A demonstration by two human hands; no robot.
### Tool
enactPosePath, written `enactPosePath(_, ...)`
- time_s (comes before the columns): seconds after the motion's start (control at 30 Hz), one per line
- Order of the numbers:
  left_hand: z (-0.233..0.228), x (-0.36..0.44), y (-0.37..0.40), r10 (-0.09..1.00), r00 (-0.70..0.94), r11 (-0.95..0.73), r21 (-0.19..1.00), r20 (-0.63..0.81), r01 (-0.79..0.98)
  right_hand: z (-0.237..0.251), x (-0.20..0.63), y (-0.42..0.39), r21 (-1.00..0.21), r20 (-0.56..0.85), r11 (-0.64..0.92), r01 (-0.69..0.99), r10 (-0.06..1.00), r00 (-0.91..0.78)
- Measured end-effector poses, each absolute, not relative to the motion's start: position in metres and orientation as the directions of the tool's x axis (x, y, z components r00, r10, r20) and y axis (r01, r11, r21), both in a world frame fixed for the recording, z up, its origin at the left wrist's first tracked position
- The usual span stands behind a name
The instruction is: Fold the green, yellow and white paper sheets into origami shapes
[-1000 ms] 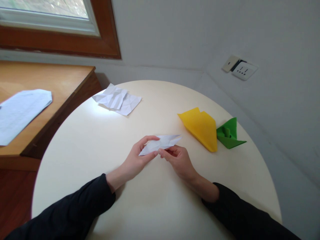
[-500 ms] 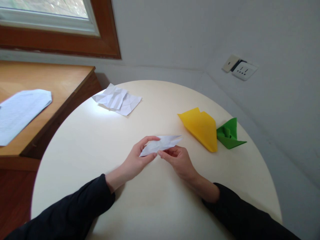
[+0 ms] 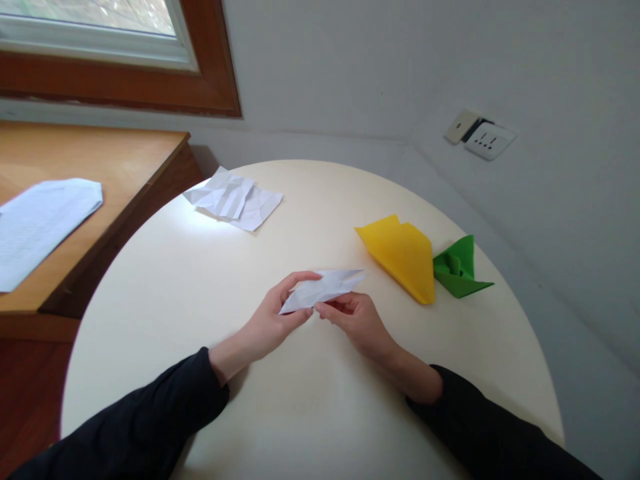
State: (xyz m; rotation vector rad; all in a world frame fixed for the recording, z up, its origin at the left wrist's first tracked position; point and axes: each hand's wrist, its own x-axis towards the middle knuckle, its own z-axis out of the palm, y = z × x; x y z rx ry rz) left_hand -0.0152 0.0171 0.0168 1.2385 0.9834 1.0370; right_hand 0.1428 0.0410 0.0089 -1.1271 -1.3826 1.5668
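Both hands hold a long, narrow folded white paper (image 3: pixel 324 289) just above the middle of the round cream table (image 3: pixel 210 280). My left hand (image 3: pixel 273 322) pinches its left end between thumb and fingers. My right hand (image 3: pixel 356 322) grips the lower edge near the middle with its fingertips. The paper's right tip points toward a folded yellow paper (image 3: pixel 401 256) lying to the right.
A folded green paper (image 3: pixel 457 269) lies beside the yellow one near the table's right rim. A creased white sheet (image 3: pixel 234 199) rests at the far left of the table. A wooden desk (image 3: pixel 120 167) with a printed sheet (image 3: pixel 40 223) stands to the left. The wall is close behind.
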Motion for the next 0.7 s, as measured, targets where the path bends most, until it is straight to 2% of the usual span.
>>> enactPosePath(0.27, 0.013, -0.015, 0.016, 0.956, 0.294, 0.042, 0.991, -0.003, -0.128, 0.009, 0.142, 0.04, -0.99, -0.113, -0.136, -0.033, 0.918, -0.38)
enactPosePath(0.5, 0.014, -0.019, 0.017, 0.966, 0.254, 0.047, 0.998, -0.037, -0.031, 0.008, 0.149, 0.045, -0.986, -0.159, -0.167, 0.015, 0.907, -0.39)
enactPosePath(0.7, 0.011, -0.024, 0.021, 0.965, 0.256, 0.06, 0.998, -0.055, -0.009, 0.003, 0.151, 0.05, -0.977, -0.117, -0.161, -0.143, 0.954, -0.274)
